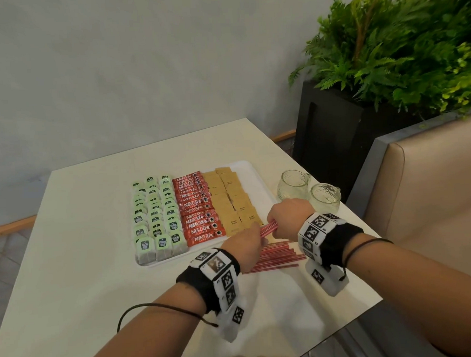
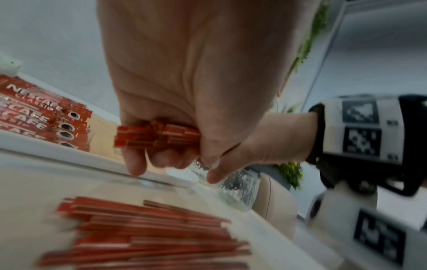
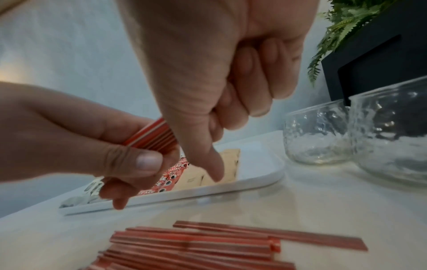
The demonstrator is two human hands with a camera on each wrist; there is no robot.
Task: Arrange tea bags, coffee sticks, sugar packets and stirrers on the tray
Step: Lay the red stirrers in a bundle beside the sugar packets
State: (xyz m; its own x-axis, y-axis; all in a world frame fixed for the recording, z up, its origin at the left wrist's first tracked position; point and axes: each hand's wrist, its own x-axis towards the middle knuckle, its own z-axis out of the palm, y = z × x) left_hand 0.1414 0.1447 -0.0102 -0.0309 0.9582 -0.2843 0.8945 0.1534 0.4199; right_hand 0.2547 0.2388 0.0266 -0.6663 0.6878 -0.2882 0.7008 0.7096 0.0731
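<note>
On a white tray (image 1: 257, 169) lie rows of green tea bags (image 1: 155, 214), red coffee sticks (image 1: 198, 209) and brown sugar packets (image 1: 232, 197). Over the tray's front right corner, both hands hold a small bundle of red-and-white stirrers (image 1: 269, 228). My left hand (image 1: 249, 238) grips the bundle's (image 2: 157, 136) left part with curled fingers. My right hand (image 1: 280, 221) is curled at the right end, thumb pointing down; its grip is partly hidden. More stirrers (image 1: 275, 257) lie loose on the table in front of the tray.
Two empty glass cups (image 1: 292, 185) (image 1: 324, 197) stand to the right of the tray, close to my right hand. A black planter (image 1: 332, 136) with ferns and a beige seat (image 1: 431, 183) are beyond the table's right edge. A wall runs behind.
</note>
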